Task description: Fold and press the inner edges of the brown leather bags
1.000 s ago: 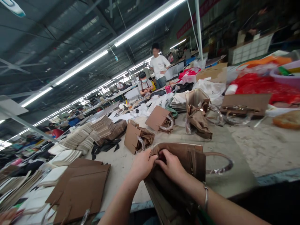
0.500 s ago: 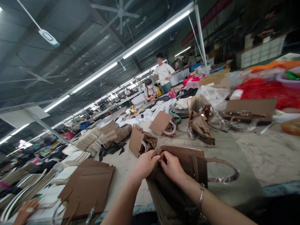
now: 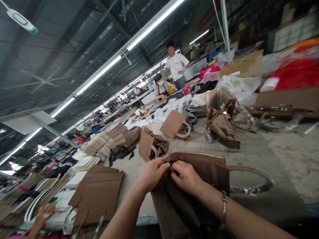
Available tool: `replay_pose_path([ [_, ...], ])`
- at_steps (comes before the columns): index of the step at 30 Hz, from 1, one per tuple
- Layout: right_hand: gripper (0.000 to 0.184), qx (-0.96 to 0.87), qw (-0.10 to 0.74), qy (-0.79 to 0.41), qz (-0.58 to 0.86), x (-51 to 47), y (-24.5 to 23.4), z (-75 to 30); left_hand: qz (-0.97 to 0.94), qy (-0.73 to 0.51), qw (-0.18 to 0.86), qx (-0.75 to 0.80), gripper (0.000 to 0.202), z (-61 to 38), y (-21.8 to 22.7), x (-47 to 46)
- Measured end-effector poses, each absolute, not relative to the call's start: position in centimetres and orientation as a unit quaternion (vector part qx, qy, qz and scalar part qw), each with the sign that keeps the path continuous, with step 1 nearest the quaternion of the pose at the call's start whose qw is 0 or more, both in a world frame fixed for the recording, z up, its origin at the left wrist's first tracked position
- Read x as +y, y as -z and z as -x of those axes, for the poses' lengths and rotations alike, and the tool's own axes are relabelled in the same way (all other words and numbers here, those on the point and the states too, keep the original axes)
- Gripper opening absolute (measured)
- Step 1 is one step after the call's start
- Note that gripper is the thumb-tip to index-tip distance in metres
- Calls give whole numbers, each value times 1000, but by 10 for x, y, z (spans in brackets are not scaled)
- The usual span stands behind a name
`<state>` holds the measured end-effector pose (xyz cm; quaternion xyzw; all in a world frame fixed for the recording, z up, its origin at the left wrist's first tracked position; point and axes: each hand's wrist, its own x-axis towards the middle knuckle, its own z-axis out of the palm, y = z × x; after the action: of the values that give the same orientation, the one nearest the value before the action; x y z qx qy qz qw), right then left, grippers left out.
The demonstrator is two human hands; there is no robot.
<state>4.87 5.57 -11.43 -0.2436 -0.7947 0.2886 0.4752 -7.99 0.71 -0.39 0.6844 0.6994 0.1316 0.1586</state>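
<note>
Our brown handbag (image 3: 171,200) has its film-wrapped handle (image 3: 249,191) attached; left hand (image 3: 154,175) and right hand (image 3: 187,177) pinch its seemingly unfinished edge (image 3: 196,153).

Matt, leather-like brown bag (image 3: 179,212); glossy plastic around its handle (image 3: 261,190); shiny metal bracelet (image 3: 224,207)

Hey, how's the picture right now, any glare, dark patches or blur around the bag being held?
Head view: the overhead tube light glares white; same head view: the brown bag falls into deep shadow below the right hand, while its plastic-wrapped handle shows small glints; head view again: the scene slants, and the far distance looks soft.
</note>
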Motion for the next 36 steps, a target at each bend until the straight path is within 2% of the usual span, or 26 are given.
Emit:
replay_pose_path([
  [10,10,-827,455,-222,245,58,121,-46,-679,-138,173,699,26,81,5,10],
  [20,7,-811,431,-290,270,48,106,-56,-677,-120,144,712,22,77,-1,8],
  [23,12,-803,474,-231,279,44,103,-63,-676,-128,148,711,22,78,-1,7],
  [27,29,-786,524,-146,293,47,108,-64,-681,-133,148,705,23,77,1,6],
  [36,27,-778,525,-158,306,56,116,-50,-689,-158,196,680,23,77,0,8],
])
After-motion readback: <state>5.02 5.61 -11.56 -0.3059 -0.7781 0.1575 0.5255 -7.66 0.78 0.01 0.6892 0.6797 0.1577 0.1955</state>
